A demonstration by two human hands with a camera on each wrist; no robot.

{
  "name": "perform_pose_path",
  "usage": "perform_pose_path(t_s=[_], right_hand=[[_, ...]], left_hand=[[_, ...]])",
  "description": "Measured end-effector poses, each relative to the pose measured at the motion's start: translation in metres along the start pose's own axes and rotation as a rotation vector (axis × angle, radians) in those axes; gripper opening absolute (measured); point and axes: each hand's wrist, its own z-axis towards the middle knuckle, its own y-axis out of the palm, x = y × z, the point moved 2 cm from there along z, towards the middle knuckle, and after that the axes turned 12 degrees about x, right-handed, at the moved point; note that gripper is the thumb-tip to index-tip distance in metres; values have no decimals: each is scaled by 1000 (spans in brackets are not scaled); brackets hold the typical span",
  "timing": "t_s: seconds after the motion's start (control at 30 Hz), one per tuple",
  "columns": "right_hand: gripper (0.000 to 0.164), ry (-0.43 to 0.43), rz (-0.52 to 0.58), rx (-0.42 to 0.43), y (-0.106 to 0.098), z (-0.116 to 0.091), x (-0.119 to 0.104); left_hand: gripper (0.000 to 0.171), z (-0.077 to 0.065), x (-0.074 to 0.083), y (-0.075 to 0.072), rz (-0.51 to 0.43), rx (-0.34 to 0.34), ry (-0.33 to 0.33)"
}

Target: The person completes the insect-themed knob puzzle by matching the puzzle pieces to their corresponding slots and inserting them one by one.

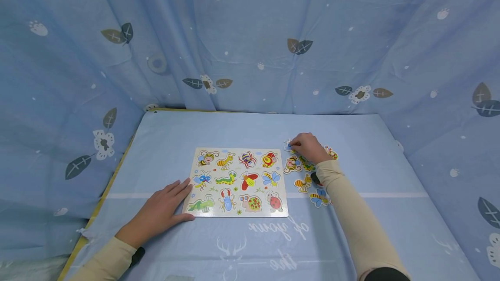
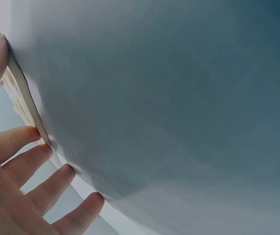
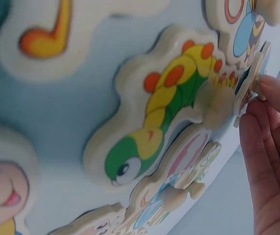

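Puzzle board: left hand at nine o'clock, fingers spread | insect piece, two o'clock: right hand's fingers pinching | advised: lift clear of caterpillar piece

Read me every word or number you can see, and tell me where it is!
"of your": backwards, like in a mirror, on the blue tablecloth.
"the": backwards too, lower down on the tablecloth.
I can read nothing else; the puzzle board and loose pieces show pictures, no words I can make out.
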Motion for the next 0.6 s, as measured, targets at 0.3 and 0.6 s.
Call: perform_pose_path(t_s=[0.3, 0.6], right_hand=[[16, -14, 16, 15, 8, 3, -3], [16, -16, 1, 13, 9, 5, -17]], left_hand=[[89, -1, -1, 1, -11, 5, 4], [89, 0, 0, 0, -9, 1, 2]])
